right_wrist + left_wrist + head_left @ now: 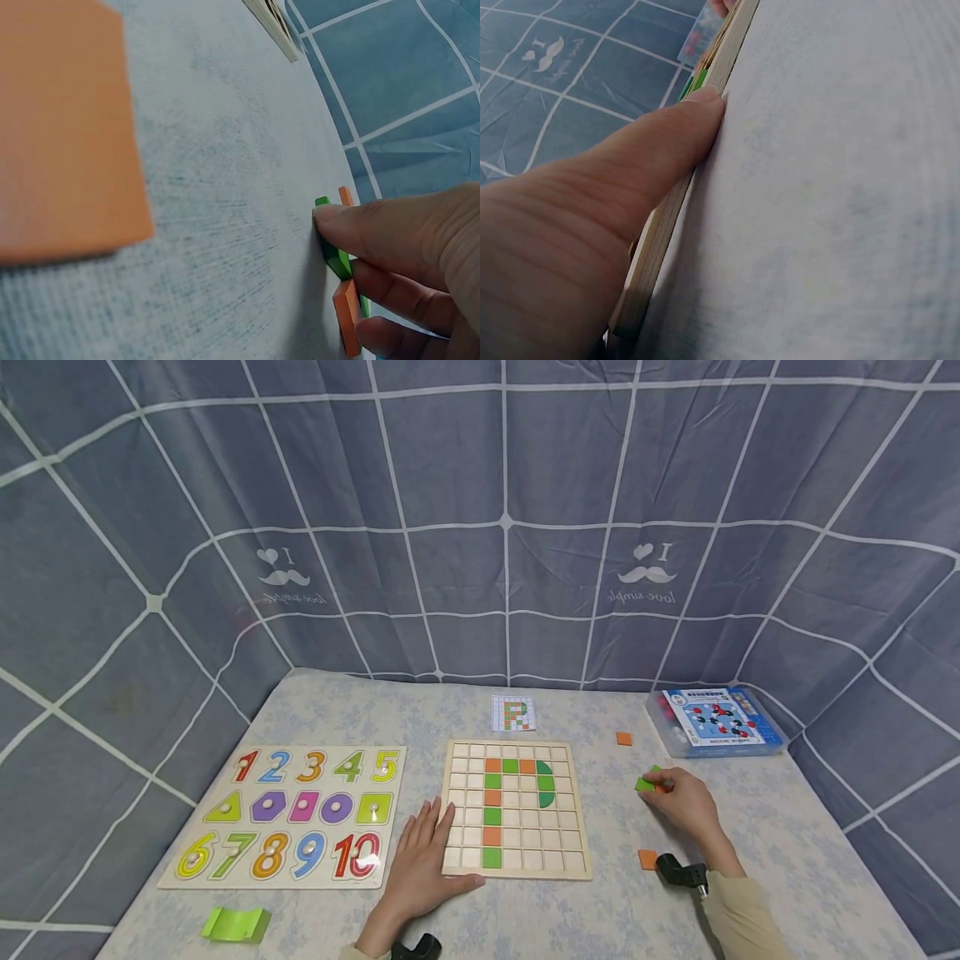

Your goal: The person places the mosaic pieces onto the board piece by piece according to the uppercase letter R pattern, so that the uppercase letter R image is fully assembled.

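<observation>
My left hand lies with straight fingers at the lower left corner of a wooden grid board. Its thumb rests along the board's front edge. On the board, orange and green square tiles and dark green rounded pieces form a P shape. Off to the right, my right hand pinches a green tile between thumb and fingers, close over the table. An orange tile and another green tile are beside those fingertips, partly hidden by the hand.
Loose orange tiles lie behind and in front of the right hand. A pattern card is behind the board. A number puzzle and green holder are at left; a plastic box stands back right.
</observation>
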Tool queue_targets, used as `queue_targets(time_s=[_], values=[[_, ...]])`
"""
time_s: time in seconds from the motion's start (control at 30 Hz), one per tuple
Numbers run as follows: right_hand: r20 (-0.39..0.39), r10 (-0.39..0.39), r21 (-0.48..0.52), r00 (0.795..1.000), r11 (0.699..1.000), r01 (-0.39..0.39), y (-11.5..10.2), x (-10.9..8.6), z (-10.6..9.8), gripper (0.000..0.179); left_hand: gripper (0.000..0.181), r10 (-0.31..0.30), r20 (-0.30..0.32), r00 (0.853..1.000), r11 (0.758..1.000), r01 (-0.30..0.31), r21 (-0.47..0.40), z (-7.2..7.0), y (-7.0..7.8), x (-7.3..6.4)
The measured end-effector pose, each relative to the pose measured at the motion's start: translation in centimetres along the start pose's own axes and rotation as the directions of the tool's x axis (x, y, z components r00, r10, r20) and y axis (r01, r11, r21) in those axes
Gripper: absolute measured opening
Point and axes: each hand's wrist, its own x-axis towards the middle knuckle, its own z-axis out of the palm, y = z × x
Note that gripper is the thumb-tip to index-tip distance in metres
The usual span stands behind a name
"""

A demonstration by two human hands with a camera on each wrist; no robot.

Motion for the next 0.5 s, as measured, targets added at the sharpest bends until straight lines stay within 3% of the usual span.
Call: queue_targets(time_s=[0.5], values=[[0.075,0.039,0.05,0.996,0.998,-0.043,-0.75,0.47,-0.36,0.028,0.108,-0.006,0.008,1.0,1.0,0.006,0.001,-0.06,0.05,0.03]])
